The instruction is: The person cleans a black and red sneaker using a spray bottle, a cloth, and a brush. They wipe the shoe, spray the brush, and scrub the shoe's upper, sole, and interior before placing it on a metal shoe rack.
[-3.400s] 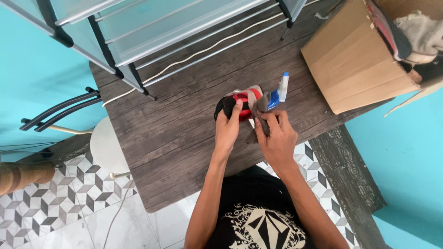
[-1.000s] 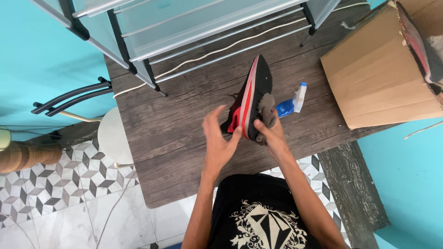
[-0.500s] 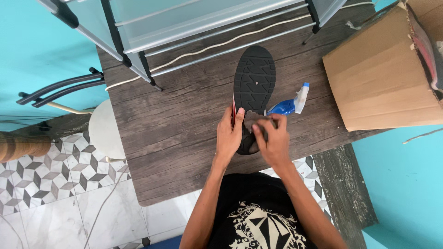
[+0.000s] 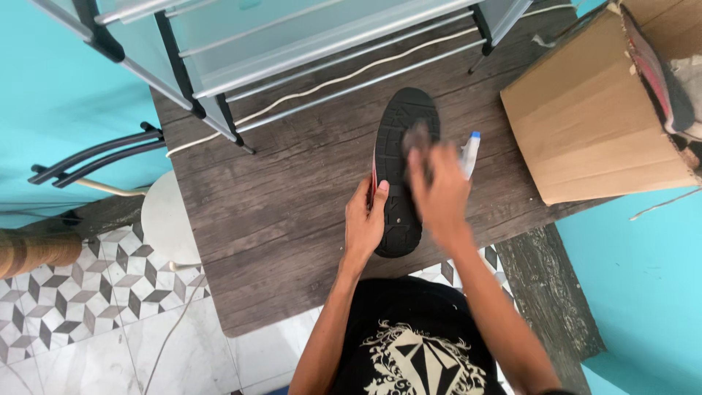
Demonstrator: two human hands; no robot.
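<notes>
A shoe (image 4: 401, 121) lies sole-up on the dark wooden table (image 4: 292, 190); its black tread faces me and a red edge shows along its left side. My left hand (image 4: 363, 223) grips the shoe's left side near the heel, thumb on the sole. My right hand (image 4: 437, 190) is motion-blurred over the middle of the sole and presses a small greyish cloth or brush (image 4: 417, 137) against the tread. A white spray bottle with a blue cap (image 4: 469, 155) lies just right of the shoe, partly behind my right hand.
A metal shelf rack (image 4: 292, 44) stands on the table's far side with a white cord (image 4: 329, 82) running beneath it. An open cardboard box (image 4: 592, 117) with fabric inside sits at the right. A white stool (image 4: 167, 219) and a black chair frame (image 4: 95, 157) stand at the left on patterned tiles.
The shoe was turned from its side to sole-up and laid flat. My right hand moved up from the heel onto the middle of the sole, rubbing it.
</notes>
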